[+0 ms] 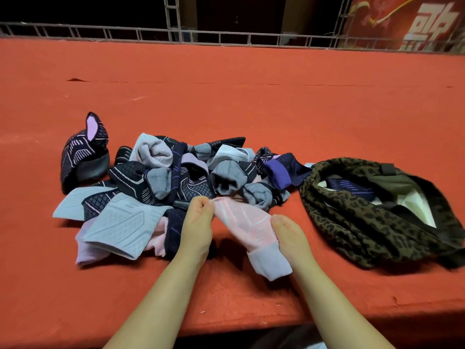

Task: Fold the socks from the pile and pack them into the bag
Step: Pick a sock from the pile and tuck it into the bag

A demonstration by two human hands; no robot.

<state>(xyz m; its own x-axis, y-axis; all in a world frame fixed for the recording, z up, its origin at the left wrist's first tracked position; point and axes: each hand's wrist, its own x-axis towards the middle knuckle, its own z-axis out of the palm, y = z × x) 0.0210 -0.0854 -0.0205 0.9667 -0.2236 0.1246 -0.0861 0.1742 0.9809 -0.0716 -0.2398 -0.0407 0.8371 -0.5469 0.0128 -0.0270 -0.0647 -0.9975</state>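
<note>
On a red worktop, the left hand (197,217) and right hand (289,235) each close their grip on a pink sock (247,225), between the sock pile (176,172) and a leopard-print bag (352,215).

The red banner (412,23) at the far right carries large white characters (cut off by the frame edge, not legible). Nothing else bears text.
</note>
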